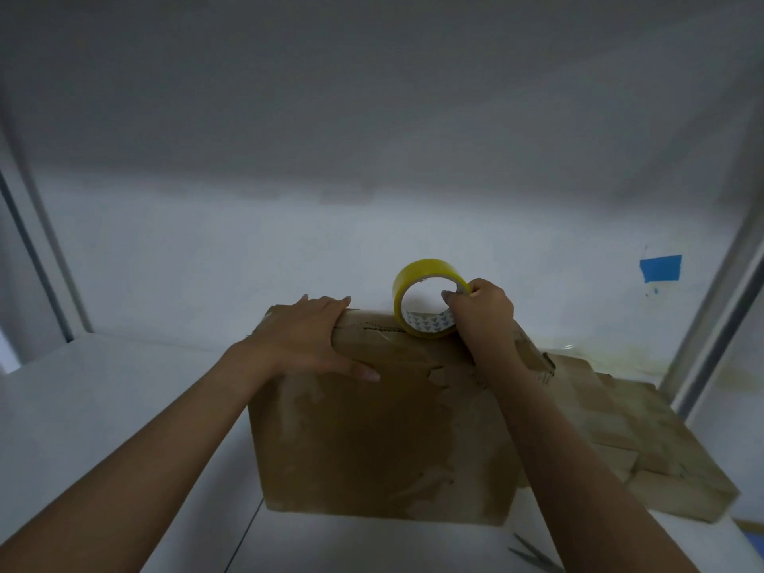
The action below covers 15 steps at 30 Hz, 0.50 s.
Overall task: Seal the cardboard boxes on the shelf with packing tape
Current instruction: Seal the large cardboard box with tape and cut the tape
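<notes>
1. Cardboard box [372, 440] stands near our shelf's [103, 407] front edge.
2. Our left hand [302, 337] lies flat, fingers straight, on its top.
3. Our right hand [481, 310] grips the yellow tape roll [417, 275] there.

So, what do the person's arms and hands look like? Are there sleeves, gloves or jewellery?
Both are bare. The left hand and the right hand wear no gloves, and no ring, watch or bracelet shows. No sleeve is in view on the left forearm or the right forearm.
</notes>
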Each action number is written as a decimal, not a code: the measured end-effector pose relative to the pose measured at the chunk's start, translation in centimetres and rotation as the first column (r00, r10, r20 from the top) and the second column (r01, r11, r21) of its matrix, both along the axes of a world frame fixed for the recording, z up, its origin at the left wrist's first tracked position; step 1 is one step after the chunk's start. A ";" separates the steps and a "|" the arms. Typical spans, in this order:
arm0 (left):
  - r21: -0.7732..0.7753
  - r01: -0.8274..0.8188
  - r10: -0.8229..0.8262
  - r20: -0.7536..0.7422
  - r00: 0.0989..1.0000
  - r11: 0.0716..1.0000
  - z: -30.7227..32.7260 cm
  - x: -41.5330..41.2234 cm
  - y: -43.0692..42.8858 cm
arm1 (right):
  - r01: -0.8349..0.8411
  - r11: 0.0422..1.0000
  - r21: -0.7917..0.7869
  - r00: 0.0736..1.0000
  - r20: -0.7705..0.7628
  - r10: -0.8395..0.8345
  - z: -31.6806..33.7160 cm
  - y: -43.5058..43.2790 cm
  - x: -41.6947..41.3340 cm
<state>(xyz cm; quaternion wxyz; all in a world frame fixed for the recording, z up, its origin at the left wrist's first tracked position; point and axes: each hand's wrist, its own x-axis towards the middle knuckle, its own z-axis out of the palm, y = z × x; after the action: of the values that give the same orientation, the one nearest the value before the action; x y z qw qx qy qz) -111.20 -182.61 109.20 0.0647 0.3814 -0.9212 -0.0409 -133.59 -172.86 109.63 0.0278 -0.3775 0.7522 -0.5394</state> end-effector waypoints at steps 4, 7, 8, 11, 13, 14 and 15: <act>-0.044 0.026 -0.026 0.001 1.000 0.999 0.0 0.1 0.1 | 0.000 1.000 -0.015 1.000 -0.004 0.000 -0.2 0.0 0.0; -0.065 0.030 -0.030 -0.003 1.000 0.997 -0.2 0.1 0.0 | -0.010 1.000 -0.005 0.999 -0.040 0.010 -0.2 0.2 0.0; -0.068 0.027 -0.027 -0.005 1.000 0.997 -0.2 0.1 0.0 | -0.036 0.999 0.016 0.997 -0.062 0.037 -0.1 0.2 0.0; -0.069 0.017 -0.017 -0.009 1.000 0.997 -0.4 0.2 -0.1 | -0.105 0.985 0.136 0.972 -0.196 0.130 0.2 0.6 -0.2; -0.063 0.014 -0.015 -0.005 1.000 0.998 -0.3 0.2 -0.1 | -0.104 0.983 0.154 0.956 -0.257 0.142 0.6 0.9 -0.6; -0.059 0.013 -0.013 -0.004 1.000 0.998 -0.2 0.1 -0.1 | -0.109 0.983 0.147 0.954 -0.264 0.145 0.8 1.1 -0.8; -0.055 0.012 -0.012 -0.002 1.000 0.998 -0.2 0.1 0.0 | -0.121 0.983 0.141 0.952 -0.262 0.155 1.0 1.3 -1.0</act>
<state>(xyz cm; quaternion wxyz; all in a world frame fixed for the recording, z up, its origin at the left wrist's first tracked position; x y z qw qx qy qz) -111.14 -182.65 109.02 0.0763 0.3737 -0.9242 -0.0163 -134.55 -171.59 110.67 -0.0147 -0.4973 0.7525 -0.4315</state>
